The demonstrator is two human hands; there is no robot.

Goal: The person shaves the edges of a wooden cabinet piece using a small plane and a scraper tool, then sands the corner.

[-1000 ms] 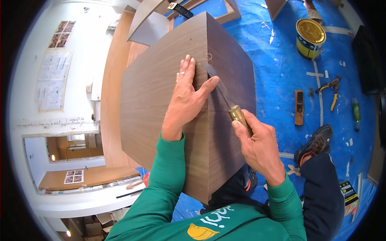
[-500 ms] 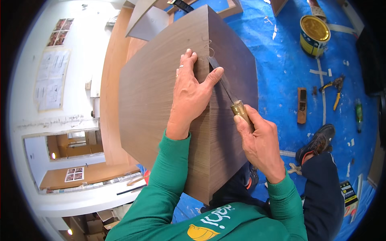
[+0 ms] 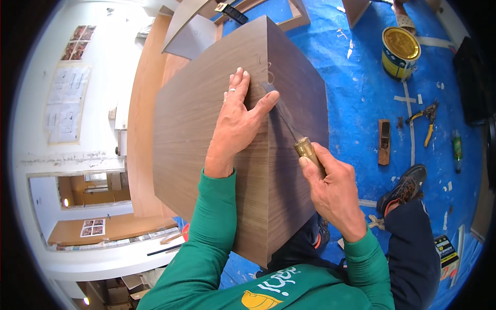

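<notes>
while the left hand (image 3: 236, 121) lies flat, thumb spread, on the brown box (image 3: 204, 113), the right hand (image 3: 336, 186) clamps its fingers round the chisel (image 3: 304, 146) at the box's long edge; paring, seemingly, calling for shallow strokes.

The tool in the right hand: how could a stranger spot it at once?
Find the big brown box at the centre. By its long edge, the right hand grips a tool slanting up toward the left hand. Its grey blade and brass-coloured collar set it apart from the yellow-handled pliers on the blue sheet.
</notes>
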